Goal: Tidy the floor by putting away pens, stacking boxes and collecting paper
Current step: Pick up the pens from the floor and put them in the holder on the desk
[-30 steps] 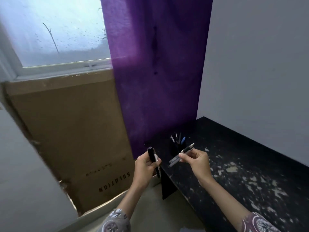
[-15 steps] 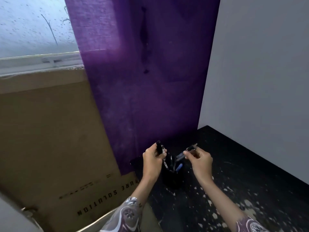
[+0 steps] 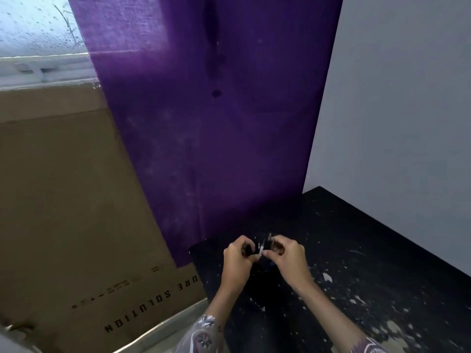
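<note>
Gripping dark pens [image 3: 262,247], both hands met above a black pen holder [image 3: 260,271] near the 11 o'clock corner of the black, paint-flecked counter [image 3: 356,263]. The left hand [image 3: 238,258] had its fingers [image 3: 242,242] curled round a dark pen, and the right hand [image 3: 288,253] pinched others at their upper ends; blur hid how many. The pens pointed down toward the holder, but whether their tips were inside it could not be told. A purple curtain [image 3: 204,110] hung at 12 o'clock behind the counter. Cardboard [image 3: 71,200] printed with upside-down lettering leaned at 9 o'clock, below a rain-spotted window [image 3: 33,24]. A grey wall [image 3: 397,98] stood at 2 o'clock.
</note>
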### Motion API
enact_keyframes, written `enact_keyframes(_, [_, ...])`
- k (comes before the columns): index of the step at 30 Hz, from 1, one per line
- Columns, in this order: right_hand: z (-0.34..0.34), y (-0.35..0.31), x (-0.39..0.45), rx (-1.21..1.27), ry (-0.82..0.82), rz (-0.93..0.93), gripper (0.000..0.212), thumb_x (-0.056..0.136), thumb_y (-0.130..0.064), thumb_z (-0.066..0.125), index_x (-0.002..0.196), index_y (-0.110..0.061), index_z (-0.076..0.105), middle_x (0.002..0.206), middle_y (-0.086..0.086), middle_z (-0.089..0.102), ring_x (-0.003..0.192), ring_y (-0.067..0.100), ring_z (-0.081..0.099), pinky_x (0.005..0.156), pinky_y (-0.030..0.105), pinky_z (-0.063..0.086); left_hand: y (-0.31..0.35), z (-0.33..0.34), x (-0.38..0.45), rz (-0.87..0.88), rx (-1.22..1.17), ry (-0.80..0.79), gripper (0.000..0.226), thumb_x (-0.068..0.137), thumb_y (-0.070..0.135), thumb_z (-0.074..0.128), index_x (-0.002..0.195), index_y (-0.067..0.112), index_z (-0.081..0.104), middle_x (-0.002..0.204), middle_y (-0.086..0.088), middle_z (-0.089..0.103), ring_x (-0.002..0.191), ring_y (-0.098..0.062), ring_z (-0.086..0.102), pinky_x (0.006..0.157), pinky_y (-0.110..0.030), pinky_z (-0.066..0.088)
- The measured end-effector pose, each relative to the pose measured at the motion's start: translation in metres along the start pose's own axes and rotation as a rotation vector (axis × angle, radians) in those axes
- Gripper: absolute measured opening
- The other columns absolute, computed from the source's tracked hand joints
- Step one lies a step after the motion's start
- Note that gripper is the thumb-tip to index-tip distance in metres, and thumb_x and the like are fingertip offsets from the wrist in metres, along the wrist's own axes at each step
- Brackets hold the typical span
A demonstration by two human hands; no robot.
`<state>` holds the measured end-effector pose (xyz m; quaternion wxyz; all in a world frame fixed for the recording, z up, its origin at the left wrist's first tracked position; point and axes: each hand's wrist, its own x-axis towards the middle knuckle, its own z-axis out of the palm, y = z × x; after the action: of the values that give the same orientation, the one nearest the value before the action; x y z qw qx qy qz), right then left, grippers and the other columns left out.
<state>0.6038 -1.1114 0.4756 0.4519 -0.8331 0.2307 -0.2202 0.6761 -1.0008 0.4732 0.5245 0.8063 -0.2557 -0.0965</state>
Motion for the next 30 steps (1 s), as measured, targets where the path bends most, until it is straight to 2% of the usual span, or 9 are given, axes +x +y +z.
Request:
enact_keyframes(4, [0.002, 0.007, 0.001, -0.013, 0.045, -0.037, 0.003, 0.079, -0.011, 0.070, 0.080, -0.014, 0.070, 0.077, 0.000, 0.066, 0.074, 0.009, 0.062, 0.063, 0.010, 0.046, -0.003, -0.006, 0.006, 0.090, 0.158, -0.006, 0.019, 0.079, 0.000, 0.067, 0.077, 0.018, 0.059, 0.083, 0.001, 0.061, 0.077, -0.007, 0.059, 0.068, -0.017, 0.050])
enact_keyframes(7, [0.007, 0.013, 0.000, -0.078, 0.028, -0.038, 0.005, 0.081, -0.015, 0.068, 0.080, -0.017, 0.072, 0.076, -0.006, 0.065, 0.084, 0.004, 0.054, 0.068, 0.008, 0.038, -0.008, -0.008, 0.008, 0.136, 0.240, -0.042, 0.009, 0.081, 0.003, 0.065, 0.078, 0.011, 0.064, 0.080, 0.005, 0.055, 0.069, -0.004, 0.053, 0.062, -0.015, 0.046])
enact_keyframes(9, [0.010, 0.016, -0.002, -0.094, 0.013, -0.022, 0.004, 0.081, -0.017, 0.069, 0.083, -0.017, 0.071, 0.078, -0.007, 0.063, 0.087, 0.007, 0.055, 0.070, 0.008, 0.038, -0.010, -0.008, 0.006, 0.163, 0.270, -0.049, 0.005, 0.082, 0.005, 0.065, 0.080, 0.010, 0.064, 0.079, 0.008, 0.053, 0.067, -0.002, 0.051, 0.061, -0.013, 0.045])
enact_keyframes(13, [0.011, 0.016, -0.009, -0.095, 0.079, -0.007, 0.014, 0.080, -0.019, 0.069, 0.093, -0.017, 0.067, 0.085, -0.011, 0.057, 0.093, 0.007, 0.050, 0.070, 0.008, 0.037, -0.008, -0.013, -0.003, 0.188, 0.181, 0.040, 0.013, 0.079, 0.007, 0.069, 0.089, 0.012, 0.063, 0.086, 0.011, 0.054, 0.075, -0.001, 0.054, 0.068, -0.009, 0.047])
enact_keyframes(17, [0.011, 0.004, -0.021, -0.101, 0.237, -0.070, 0.011, 0.080, -0.016, 0.068, 0.091, -0.016, 0.066, 0.092, -0.008, 0.059, 0.095, 0.010, 0.048, 0.073, 0.008, 0.034, -0.008, -0.033, -0.016, 0.184, 0.162, 0.122, 0.020, 0.079, 0.014, 0.071, 0.097, 0.015, 0.063, 0.095, 0.008, 0.058, 0.087, 0.002, 0.054, 0.071, -0.007, 0.044])
enact_keyframes(20, [0.013, -0.012, -0.036, -0.068, 0.284, -0.112, 0.013, 0.079, -0.014, 0.069, 0.092, -0.014, 0.067, 0.098, -0.006, 0.059, 0.098, 0.010, 0.047, 0.077, 0.012, 0.036, -0.010, -0.053, -0.031, 0.157, 0.157, 0.150, 0.021, 0.078, 0.017, 0.072, 0.097, 0.016, 0.063, 0.099, 0.006, 0.061, 0.091, -0.001, 0.054, 0.072, -0.009, 0.042])
enact_keyframes(24, [0.021, -0.040, -0.070, -0.028, 0.268, -0.132, 0.016, 0.080, -0.015, 0.069, 0.095, -0.013, 0.067, 0.102, -0.005, 0.059, 0.100, 0.011, 0.047, 0.080, 0.014, 0.037, -0.008, -0.089, -0.067, 0.134, 0.197, 0.147, 0.028, 0.077, 0.020, 0.073, 0.102, 0.016, 0.061, 0.102, 0.007, 0.059, 0.097, -0.005, 0.054, 0.078, -0.011, 0.041])
enact_keyframes(28, [0.034, -0.074, -0.116, 0.046, 0.208, -0.146, 0.018, 0.080, -0.015, 0.069, 0.098, -0.013, 0.067, 0.102, -0.004, 0.061, 0.102, 0.012, 0.051, 0.092, 0.031, 0.044, -0.007, -0.130, -0.119, 0.101, 0.220, 0.113, 0.030, 0.077, 0.024, 0.073, 0.103, 0.015, 0.061, 0.100, 0.006, 0.058, 0.098, -0.009, 0.056, 0.084, -0.021, 0.046])
enact_keyframes(30, [0.043, -0.095, -0.147, 0.068, 0.178, -0.164, 0.020, 0.081, -0.017, 0.069, 0.100, -0.013, 0.066, 0.103, -0.004, 0.060, 0.104, 0.010, 0.050, 0.092, 0.029, 0.044, -0.008, -0.155, -0.152, 0.092, 0.241, 0.101, 0.031, 0.077, 0.027, 0.073, 0.102, 0.014, 0.061, 0.100, 0.004, 0.059, 0.098, -0.010, 0.056, 0.083, -0.020, 0.043])
